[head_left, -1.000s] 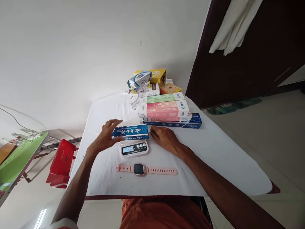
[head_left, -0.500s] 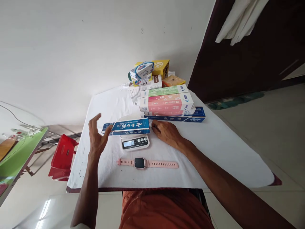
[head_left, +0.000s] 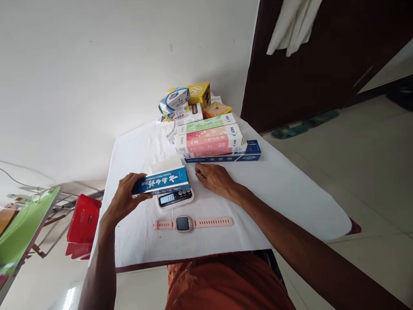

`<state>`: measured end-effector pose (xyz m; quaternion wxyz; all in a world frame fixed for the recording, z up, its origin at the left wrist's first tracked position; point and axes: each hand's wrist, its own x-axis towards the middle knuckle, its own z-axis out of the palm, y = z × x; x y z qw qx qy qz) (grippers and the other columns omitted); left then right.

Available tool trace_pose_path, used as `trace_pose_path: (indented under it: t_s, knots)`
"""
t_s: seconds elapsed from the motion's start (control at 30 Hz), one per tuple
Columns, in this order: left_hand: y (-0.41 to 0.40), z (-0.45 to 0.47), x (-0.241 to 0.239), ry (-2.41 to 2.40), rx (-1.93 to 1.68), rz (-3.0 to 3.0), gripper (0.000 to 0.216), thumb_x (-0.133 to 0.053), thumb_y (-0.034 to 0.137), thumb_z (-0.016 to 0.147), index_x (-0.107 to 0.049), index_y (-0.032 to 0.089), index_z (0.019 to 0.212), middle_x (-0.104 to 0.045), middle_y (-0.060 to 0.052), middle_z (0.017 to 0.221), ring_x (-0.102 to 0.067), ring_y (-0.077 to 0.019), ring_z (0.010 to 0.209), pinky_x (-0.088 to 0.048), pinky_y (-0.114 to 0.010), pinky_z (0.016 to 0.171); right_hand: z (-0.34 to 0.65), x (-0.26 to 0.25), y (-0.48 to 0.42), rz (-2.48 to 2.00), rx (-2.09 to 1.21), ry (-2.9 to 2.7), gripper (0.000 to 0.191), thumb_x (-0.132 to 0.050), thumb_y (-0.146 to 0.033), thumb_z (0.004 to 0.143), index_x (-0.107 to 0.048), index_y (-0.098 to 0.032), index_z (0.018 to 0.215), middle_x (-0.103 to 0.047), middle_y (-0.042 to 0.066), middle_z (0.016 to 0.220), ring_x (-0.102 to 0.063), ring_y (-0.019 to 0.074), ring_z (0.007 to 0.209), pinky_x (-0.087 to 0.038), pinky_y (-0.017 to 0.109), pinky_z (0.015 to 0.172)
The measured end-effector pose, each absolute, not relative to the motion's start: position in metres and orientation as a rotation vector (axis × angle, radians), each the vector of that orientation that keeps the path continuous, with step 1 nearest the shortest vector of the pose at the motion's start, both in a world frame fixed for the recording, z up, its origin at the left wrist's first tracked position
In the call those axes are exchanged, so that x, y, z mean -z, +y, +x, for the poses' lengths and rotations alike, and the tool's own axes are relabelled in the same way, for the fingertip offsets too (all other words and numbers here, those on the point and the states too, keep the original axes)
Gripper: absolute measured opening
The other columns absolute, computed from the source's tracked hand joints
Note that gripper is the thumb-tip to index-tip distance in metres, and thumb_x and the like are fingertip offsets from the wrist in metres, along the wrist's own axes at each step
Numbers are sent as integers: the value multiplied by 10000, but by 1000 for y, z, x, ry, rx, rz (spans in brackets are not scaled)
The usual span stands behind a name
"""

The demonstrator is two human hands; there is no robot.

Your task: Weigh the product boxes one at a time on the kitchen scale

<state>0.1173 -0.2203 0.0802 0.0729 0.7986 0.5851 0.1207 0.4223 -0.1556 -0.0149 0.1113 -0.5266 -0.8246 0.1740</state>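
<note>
My left hand point(head_left: 127, 196) is closed around the left end of a blue toothpaste box point(head_left: 161, 180), thumb in front and fingers behind. The box lies across a small white kitchen scale point(head_left: 190, 199), whose lit display reads 113. To the right of the box, my right hand point(head_left: 214, 178) rests on the table with its fingers curled in; nothing shows in it. In front of the scale a pink smartwatch point(head_left: 183, 224) lies flat, its strap stretched out to both sides.
Behind my hands are stacked green and pink boxes point(head_left: 209, 140) and a long dark blue box point(head_left: 222, 158). Soap packs point(head_left: 174, 101) and a yellow box point(head_left: 200, 92) stand farther back on the white-covered table point(head_left: 274, 206). A red chair point(head_left: 83, 219) is at the left.
My left hand has come down from beside the toothpaste box and taken hold of its left end. My right hand stays on the table. The view has shifted somewhat.
</note>
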Motion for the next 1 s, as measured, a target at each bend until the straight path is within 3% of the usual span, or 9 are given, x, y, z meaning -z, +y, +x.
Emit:
trace_pose_path:
  t_s: [0.17, 0.3, 0.7, 1.0]
  knots:
    - [-216, 134, -117, 1775, -652, 2421, 545, -777, 516, 832, -601, 320, 1310, -663, -39, 1193, -662, -250, 1058, -562, -392, 896, 422, 13, -156, -1546, -509, -2421, 243, -402, -197, 1039, -633, -173, 1110, -766, 91, 1036, -698, 220, 889, -309, 303, 646]
    - [-170, 178, -130, 1743, -803, 2546, 570, -767, 562, 828, -628, 264, 1293, -672, -62, 1179, -653, -249, 1042, -551, -387, 886, 422, 15, -156, -1553, -506, -2427, 251, -401, -215, 1042, -634, -174, 1127, -763, 89, 1025, -697, 223, 884, -309, 305, 625]
    - [-23, 263, -105, 1343, -604, 2771, 638, -678, 664, 861, -638, 185, 1279, -680, -133, 1208, -642, -295, 1097, -521, -446, 940, 423, 17, -154, -1550, -523, -2456, 282, -391, -234, 1050, -610, -170, 1217, -768, 112, 1041, -730, 250, 905, -399, 306, 672]
    - [-60, 261, -115, 1419, -768, 2839, 646, -643, 659, 902, -587, 219, 1372, -583, -156, 1322, -539, -348, 1288, -448, -518, 1074, 422, 16, -156, -1533, -543, -2454, 271, -405, -210, 1037, -593, -172, 1228, -763, 118, 1086, -735, 268, 944, -421, 318, 684]
